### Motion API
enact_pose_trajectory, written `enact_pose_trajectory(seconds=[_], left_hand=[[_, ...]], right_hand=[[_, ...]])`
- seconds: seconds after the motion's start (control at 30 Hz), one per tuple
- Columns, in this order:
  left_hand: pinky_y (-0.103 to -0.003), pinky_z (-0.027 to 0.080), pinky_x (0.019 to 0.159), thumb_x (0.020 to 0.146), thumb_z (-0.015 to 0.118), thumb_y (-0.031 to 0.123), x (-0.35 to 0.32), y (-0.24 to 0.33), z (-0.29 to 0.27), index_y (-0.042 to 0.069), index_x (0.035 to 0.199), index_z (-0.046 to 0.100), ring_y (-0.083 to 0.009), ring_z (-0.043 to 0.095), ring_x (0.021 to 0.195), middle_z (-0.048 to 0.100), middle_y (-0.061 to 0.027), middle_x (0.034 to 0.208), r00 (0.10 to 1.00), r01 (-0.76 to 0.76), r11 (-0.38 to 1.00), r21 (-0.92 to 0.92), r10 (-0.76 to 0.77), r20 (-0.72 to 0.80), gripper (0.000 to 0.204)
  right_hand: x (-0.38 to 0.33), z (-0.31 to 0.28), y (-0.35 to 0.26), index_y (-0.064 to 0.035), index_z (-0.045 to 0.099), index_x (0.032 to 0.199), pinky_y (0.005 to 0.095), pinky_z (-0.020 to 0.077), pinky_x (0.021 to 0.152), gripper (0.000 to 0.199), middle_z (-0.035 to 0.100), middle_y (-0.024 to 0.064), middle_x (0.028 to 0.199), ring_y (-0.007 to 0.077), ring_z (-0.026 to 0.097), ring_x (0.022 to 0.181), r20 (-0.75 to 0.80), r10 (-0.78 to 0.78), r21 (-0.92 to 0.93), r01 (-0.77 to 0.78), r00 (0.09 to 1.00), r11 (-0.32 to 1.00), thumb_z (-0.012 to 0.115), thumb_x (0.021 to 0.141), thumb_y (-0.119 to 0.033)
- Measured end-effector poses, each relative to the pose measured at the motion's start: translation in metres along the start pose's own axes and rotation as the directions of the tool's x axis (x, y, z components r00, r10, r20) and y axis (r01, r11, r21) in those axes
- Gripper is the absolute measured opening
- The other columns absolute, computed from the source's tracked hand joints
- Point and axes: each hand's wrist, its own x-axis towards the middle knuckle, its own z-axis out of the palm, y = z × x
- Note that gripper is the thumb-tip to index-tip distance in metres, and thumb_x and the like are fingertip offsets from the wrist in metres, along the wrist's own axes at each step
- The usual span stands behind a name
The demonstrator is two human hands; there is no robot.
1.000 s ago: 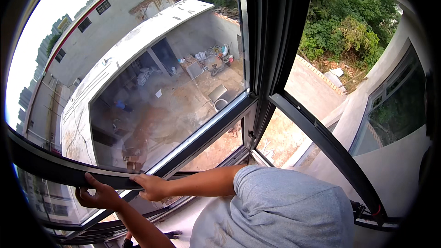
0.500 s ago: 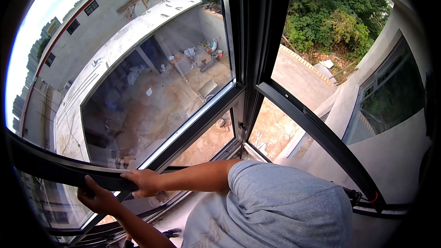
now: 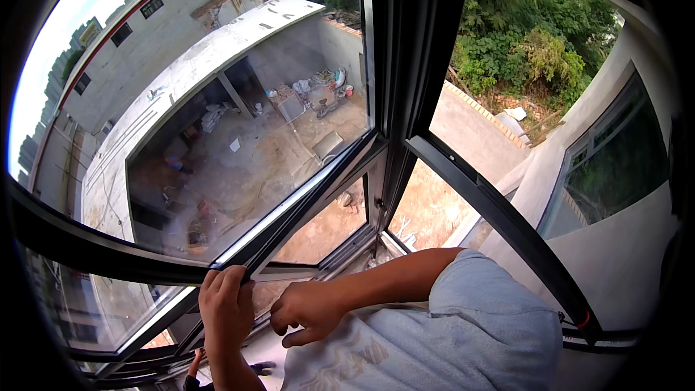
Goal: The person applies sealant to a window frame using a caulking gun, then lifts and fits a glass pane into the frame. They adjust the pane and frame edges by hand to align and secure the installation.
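A large window with dark frames and glass panes fills the view in front of me. My left hand (image 3: 228, 304) is raised at the lower left, its fingers bent over the dark window frame (image 3: 156, 269) where a level bar meets a slanting one. To its right, my right hand (image 3: 313, 311) hangs apart from the frame, in front of my grey shirt (image 3: 463, 318). Its fingers are loosely bent, the thumb stands away from them, and nothing shows in it. A thin black strip runs along the slanting bar (image 3: 311, 192), up and right of my left hand.
An open sash (image 3: 507, 221) slants across the right side. Beyond the glass are a low flat-roofed building (image 3: 195, 51), a littered yard and green bushes (image 3: 521, 36). A grey wall with a window (image 3: 615, 152) stands at right. Part of another person (image 3: 195, 369) shows at the lower left.
Both hands have left the level bar's left part and moved right. My left hand is now at the frame junction; my right hand has let go and drawn back toward my body.
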Motion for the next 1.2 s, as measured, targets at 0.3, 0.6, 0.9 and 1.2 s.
enact_pose_trajectory(seconds=[0.3,0.6,0.9,1.2], left_hand=[[-0.042,0.046,0.085,0.082,0.076,0.012,0.056,0.071,-0.039,0.006,0.100,0.072,-0.0257,0.063,0.090,0.070,-0.0053,0.084,0.829,-0.523,0.753,0.399,0.340,0.444,0.019],[-0.050,0.046,0.112,0.093,0.085,0.017,0.167,0.145,-0.035,0.007,0.119,0.076,-0.0231,0.066,0.120,0.076,-0.0095,0.116,0.447,-0.791,0.298,0.535,0.878,0.173,0.030],[-0.030,0.061,0.061,0.099,0.081,0.057,0.297,0.193,-0.077,0.004,0.130,0.073,-0.0182,0.077,0.070,0.080,-0.0091,0.088,0.917,-0.389,0.841,-0.377,0.314,-0.247,0.062],[-0.042,0.052,0.063,0.090,0.073,0.033,0.302,0.268,-0.100,0.000,0.076,0.071,-0.0237,0.065,0.061,0.067,-0.0101,0.065,0.925,-0.360,0.875,-0.324,0.290,-0.247,0.036]], right_hand=[[-0.058,-0.050,-0.026,-0.0010,0.066,0.141,0.0500,0.0561,0.103,0.062,0.074,0.0223,0.127,0.0424,0.070,0.120,-0.532,0.076,-0.332,-0.291,0.843,0.897,0.087,0.091,-0.030],[-0.108,-0.093,0.002,-0.0021,0.063,0.119,0.0409,0.0523,0.067,0.026,0.065,0.0127,0.093,0.0297,0.065,0.076,-0.776,-0.464,-0.595,-0.255,0.427,0.762,0.078,0.098,-0.003],[-0.148,-0.165,-0.002,-0.0001,0.065,0.111,0.0331,0.0523,0.062,0.015,0.068,0.0119,0.096,0.0212,0.067,0.075,-0.795,-0.526,-0.605,-0.472,0.303,0.641,0.076,0.105,-0.008],[-0.183,-0.200,0.010,-0.0021,0.072,0.108,0.0318,0.0606,0.072,0.019,0.076,0.0081,0.088,0.0173,0.077,0.077,-0.949,-0.031,-0.226,-0.604,0.314,0.764,0.083,0.096,-0.013]])
